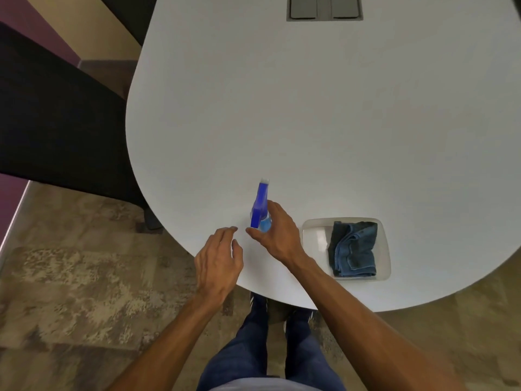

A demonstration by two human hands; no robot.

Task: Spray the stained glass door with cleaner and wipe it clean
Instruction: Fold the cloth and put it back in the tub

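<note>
A blue spray bottle (260, 206) with a white nozzle tip stands upright on the white table (310, 122), near its front edge. My right hand (277, 234) wraps the bottle's lower body, thumb on the near side and fingers on the far right side. My left hand (218, 261) hovers just left of the bottle with fingers apart, holding nothing. A folded dark blue cloth (353, 248) lies in a clear tray (313, 244) to the right of my right hand. No glass door is in view.
A grey cable hatch (324, 8) is set into the table's far end. A black chair (56, 122) stands left of the table. Patterned carpet (84, 292) lies below, and my legs in jeans are under the table's front edge.
</note>
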